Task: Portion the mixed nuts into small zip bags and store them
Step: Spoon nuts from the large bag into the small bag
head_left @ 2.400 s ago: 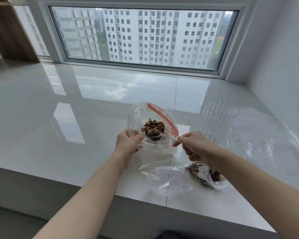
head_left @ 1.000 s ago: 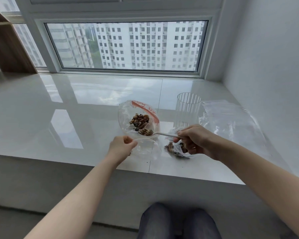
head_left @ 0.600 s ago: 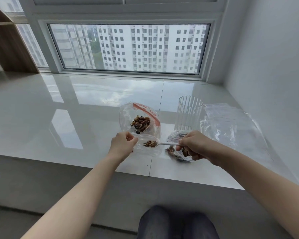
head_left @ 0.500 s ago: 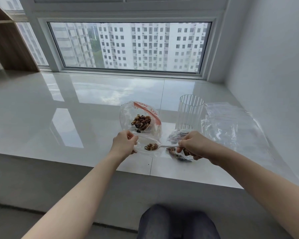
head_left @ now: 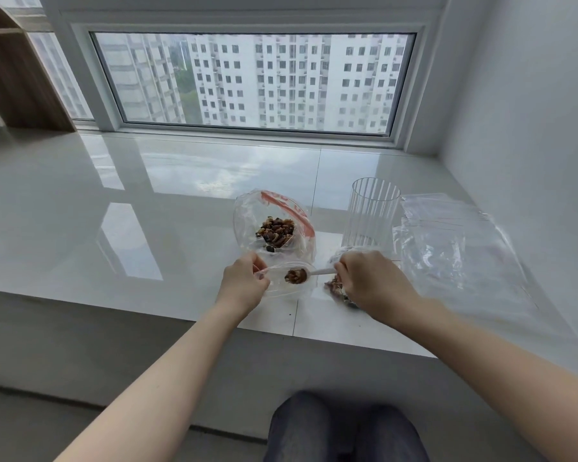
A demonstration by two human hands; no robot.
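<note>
Now your loaded spoon [head_left: 299, 275] sits inside the small bag [head_left: 289, 282].

Moments ago it was still dipped in the big bag of nuts [head_left: 276, 228]; you have since carried a scoop across. Your left hand [head_left: 242, 285] pinches the small bag's mouth open, and your right hand [head_left: 369, 283] curls round the spoon handle. One filled bag [head_left: 339, 290] lies under your right hand beside the clear cup [head_left: 371, 216]. Tip the spoon next, I'd judge.

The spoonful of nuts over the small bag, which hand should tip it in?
Right. The right hand already grips the white spoon, its loaded bowl sitting in the small zip bag mouth. The left hand is pinching that bag open.
</note>
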